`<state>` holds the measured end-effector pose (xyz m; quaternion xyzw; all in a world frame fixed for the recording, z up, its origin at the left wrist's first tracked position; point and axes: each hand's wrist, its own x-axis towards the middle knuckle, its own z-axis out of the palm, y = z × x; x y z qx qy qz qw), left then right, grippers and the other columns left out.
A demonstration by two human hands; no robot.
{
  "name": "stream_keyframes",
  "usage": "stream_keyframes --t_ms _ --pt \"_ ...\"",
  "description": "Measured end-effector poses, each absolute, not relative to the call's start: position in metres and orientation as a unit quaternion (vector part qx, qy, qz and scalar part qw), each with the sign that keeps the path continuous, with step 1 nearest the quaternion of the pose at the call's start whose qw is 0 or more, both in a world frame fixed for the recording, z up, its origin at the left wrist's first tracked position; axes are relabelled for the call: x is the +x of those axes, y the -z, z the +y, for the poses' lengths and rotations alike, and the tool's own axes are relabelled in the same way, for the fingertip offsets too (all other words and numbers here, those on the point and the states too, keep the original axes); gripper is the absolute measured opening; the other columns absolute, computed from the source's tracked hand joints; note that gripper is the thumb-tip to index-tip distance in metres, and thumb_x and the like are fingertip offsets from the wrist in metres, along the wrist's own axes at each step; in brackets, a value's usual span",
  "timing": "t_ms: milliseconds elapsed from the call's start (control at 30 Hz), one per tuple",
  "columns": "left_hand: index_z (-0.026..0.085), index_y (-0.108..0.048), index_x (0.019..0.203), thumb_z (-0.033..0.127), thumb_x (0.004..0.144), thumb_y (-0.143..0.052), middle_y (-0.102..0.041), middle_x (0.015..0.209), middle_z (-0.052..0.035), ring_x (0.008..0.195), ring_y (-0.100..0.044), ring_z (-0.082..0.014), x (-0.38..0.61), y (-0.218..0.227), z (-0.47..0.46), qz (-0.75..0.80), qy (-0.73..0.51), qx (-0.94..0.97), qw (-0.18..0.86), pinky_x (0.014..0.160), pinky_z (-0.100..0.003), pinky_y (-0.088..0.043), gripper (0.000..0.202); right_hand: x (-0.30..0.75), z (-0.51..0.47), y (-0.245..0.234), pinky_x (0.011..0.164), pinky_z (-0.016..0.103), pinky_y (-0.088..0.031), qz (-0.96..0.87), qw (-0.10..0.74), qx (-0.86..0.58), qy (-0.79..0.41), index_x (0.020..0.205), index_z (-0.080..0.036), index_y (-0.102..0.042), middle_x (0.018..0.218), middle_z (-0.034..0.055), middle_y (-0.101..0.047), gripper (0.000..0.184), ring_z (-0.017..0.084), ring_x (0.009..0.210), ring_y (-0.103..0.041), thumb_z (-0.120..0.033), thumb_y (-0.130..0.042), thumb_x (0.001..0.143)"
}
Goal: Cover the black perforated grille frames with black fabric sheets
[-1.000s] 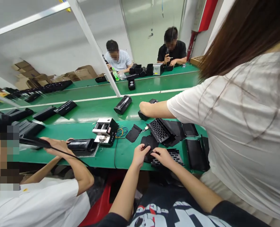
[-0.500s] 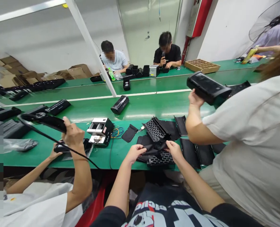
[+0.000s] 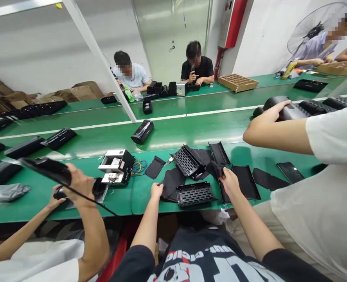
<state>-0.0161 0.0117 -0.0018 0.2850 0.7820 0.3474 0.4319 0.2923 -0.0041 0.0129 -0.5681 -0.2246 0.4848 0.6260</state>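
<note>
My left hand (image 3: 157,190) is closed in a pinch at the left edge of a dark cloth sheet (image 3: 173,181) lying on the green table. To the right, my right hand (image 3: 229,182) pinches a crumpled piece of black cloth (image 3: 215,170), raised over black panels. Between my hands lies a black slotted grille (image 3: 195,194), near the table's front edge. Another slotted grille (image 3: 187,160) rests tilted behind it, on more dark cloth. A curved black panel (image 3: 219,153) and a wider black panel (image 3: 246,182) lie beside my right hand.
On my left, a co-worker's hands (image 3: 81,182) hold a black device with a cable. A white-and-black machine (image 3: 116,167) with coiled wires stands nearby. At right, another co-worker's arm (image 3: 279,127) reaches over the table to black housings. A black housing (image 3: 142,132) lies farther back.
My hands have moved apart: the right one rightward with black cloth, the left one slightly down and left. The front grille is uncovered. The right co-worker's arm and housing have moved right.
</note>
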Motion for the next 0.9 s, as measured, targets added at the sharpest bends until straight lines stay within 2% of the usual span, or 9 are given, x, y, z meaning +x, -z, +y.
stream_keyframes --t_ms 100,167,233,367,433,500,600,733,900 --pt "0.01 -0.039 0.116 0.015 0.058 -0.061 -0.032 0.126 -0.0229 0.121 -0.024 -0.0347 -0.007 -0.015 0.008 0.827 -0.32 0.331 0.322 0.093 -0.048 -0.025 0.062 0.284 -0.008 -0.031 0.057 0.028 -0.048 -0.262 0.598 -0.547 -0.525 0.071 -0.02 -0.05 0.07 0.0022 -0.062 0.03 0.016 0.066 -0.059 -0.049 -0.053 0.064" --pt "0.013 -0.033 0.122 0.018 0.062 -0.059 -0.026 0.13 -0.0195 0.124 -0.018 -0.0315 0.01 -0.028 0.003 0.807 -0.329 0.407 0.272 0.097 -0.046 -0.02 0.066 0.278 -0.011 -0.046 0.06 0.03 -0.048 -0.276 0.582 -0.514 -0.566 0.075 -0.02 -0.052 0.077 0.0038 -0.064 0.029 0.017 0.071 -0.06 -0.048 -0.053 0.065" --pt "0.015 -0.035 0.121 0.023 0.064 -0.06 -0.031 0.127 -0.0176 0.122 -0.025 -0.0273 0.035 -0.039 -0.005 0.745 -0.37 0.452 0.322 0.097 -0.041 -0.023 0.063 0.268 -0.014 -0.063 0.063 0.031 -0.048 -0.282 0.571 -0.476 -0.607 0.082 -0.02 -0.055 0.086 0.0053 -0.064 0.029 0.019 0.078 -0.06 -0.046 -0.053 0.067" --pt "0.017 -0.043 0.113 0.036 0.067 -0.059 -0.046 0.117 -0.0161 0.107 -0.046 -0.0239 0.086 -0.057 -0.026 0.546 -0.42 0.275 0.671 0.085 -0.037 -0.038 0.052 0.248 -0.019 -0.091 0.064 0.032 -0.048 -0.264 0.541 -0.435 -0.67 0.092 -0.019 -0.058 0.096 0.008 -0.063 0.035 0.022 0.088 -0.058 -0.046 -0.046 0.073" --pt "0.017 -0.049 0.104 0.041 0.067 -0.058 -0.053 0.11 -0.0142 0.098 -0.053 -0.0224 0.1 -0.069 -0.034 0.424 -0.431 0.191 0.773 0.081 -0.036 -0.041 0.045 0.242 -0.021 -0.098 0.067 0.033 -0.048 -0.245 0.53 -0.424 -0.693 0.09 -0.018 -0.059 0.094 0.0081 -0.064 0.037 0.022 0.089 -0.058 -0.046 -0.042 0.075" --pt "0.015 -0.054 0.095 0.036 0.065 -0.061 -0.06 0.099 -0.0107 0.088 -0.058 -0.0193 0.102 -0.082 -0.038 0.372 -0.471 0.161 0.784 0.077 -0.033 -0.044 0.037 0.24 -0.022 -0.101 0.071 0.033 -0.047 -0.221 0.534 -0.395 -0.714 0.087 -0.018 -0.061 0.091 0.0066 -0.065 0.035 0.021 0.091 -0.058 -0.044 -0.04 0.076" --pt "0.014 -0.055 0.083 0.025 0.061 -0.066 -0.065 0.081 -0.0054 0.071 -0.06 -0.0154 0.093 -0.098 -0.037 0.401 -0.526 0.166 0.732 0.067 -0.028 -0.047 0.027 0.243 -0.024 -0.101 0.073 0.031 -0.047 -0.173 0.558 -0.313 -0.749 0.085 -0.022 -0.061 0.089 0.0024 -0.065 0.029 0.018 0.089 -0.058 -0.042 -0.042 0.077" --pt "0.014 -0.055 0.08 0.024 0.06 -0.067 -0.065 0.071 -0.003 0.056 -0.059 -0.0124 0.079 -0.106 -0.033 0.442 -0.524 0.194 0.702 0.057 -0.026 -0.047 0.026 0.242 -0.029 -0.097 0.068 0.028 -0.048 -0.136 0.569 -0.241 -0.775 0.085 -0.023 -0.06 0.089 0.0008 -0.065 0.033 0.015 0.082 -0.06 -0.05 -0.043 0.075" --pt "0.015 -0.054 0.082 0.029 0.062 -0.065 -0.065 0.075 -0.0052 0.062 -0.061 -0.0149 0.079 -0.095 -0.031 0.465 -0.482 0.209 0.712 0.058 -0.027 -0.047 0.027 0.227 -0.029 -0.078 0.059 0.021 -0.048 -0.134 0.572 -0.334 -0.737 0.084 -0.021 -0.059 0.08 -0.0009 -0.066 0.018 0.011 0.067 -0.061 -0.025 -0.061 0.067"
